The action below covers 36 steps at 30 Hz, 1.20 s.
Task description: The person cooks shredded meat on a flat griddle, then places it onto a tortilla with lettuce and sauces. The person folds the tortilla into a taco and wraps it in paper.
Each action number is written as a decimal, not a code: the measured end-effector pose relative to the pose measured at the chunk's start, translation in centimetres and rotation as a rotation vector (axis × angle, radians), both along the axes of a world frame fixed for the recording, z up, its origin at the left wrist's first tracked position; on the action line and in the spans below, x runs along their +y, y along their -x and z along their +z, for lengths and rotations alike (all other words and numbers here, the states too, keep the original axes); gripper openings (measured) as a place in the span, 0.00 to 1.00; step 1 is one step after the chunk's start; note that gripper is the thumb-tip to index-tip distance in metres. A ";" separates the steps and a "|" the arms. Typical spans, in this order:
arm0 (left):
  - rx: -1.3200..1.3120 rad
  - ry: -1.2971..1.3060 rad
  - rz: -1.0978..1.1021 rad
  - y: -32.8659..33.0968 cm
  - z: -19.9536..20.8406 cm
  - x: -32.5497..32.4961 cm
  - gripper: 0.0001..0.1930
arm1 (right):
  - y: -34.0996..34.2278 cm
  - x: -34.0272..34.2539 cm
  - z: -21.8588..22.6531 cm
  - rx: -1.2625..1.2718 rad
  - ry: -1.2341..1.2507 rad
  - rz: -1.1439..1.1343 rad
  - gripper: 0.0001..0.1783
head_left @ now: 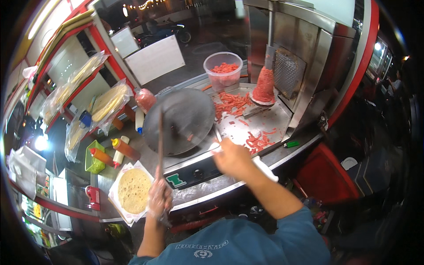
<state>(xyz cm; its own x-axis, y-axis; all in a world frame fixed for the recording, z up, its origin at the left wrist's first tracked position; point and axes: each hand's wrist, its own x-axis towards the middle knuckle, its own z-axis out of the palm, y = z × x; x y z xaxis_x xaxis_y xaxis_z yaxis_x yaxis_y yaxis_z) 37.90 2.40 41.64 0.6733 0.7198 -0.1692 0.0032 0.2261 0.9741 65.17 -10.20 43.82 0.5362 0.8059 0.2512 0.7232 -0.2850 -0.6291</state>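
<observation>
My left hand (160, 196), in a clear plastic glove, grips a long, thin, brownish tool (160, 137) upright. Its far end overlaps the round dark pan (198, 110), and I cannot tell its exact kind. Close to the pan's right front rim is my right hand (234, 160), bare, closed and blurred by motion. A slim metal piece shows by its fingers; what it grips is unclear. A small dark scrap lies in the pan. Left of my gloved hand, a round flatbread (133, 190) rests on white paper. Shredded red meat (232, 104) is scattered on the metal tray (234, 128).
Behind the tray stand a clear tub of red meat (223, 70) and a meat cone (263, 88) on a vertical spit (270, 26). Sauce bottles (125, 149) and a green basket (94, 154) are at left, below shelves of bagged flatbreads (110, 101). A green lighter (291, 144) lies at right.
</observation>
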 end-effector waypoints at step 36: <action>0.859 -1.192 0.804 23.2 4.5 50.6 0.19 | 4.1 -11.7 -11.1 0.358 -0.557 -0.456 0.22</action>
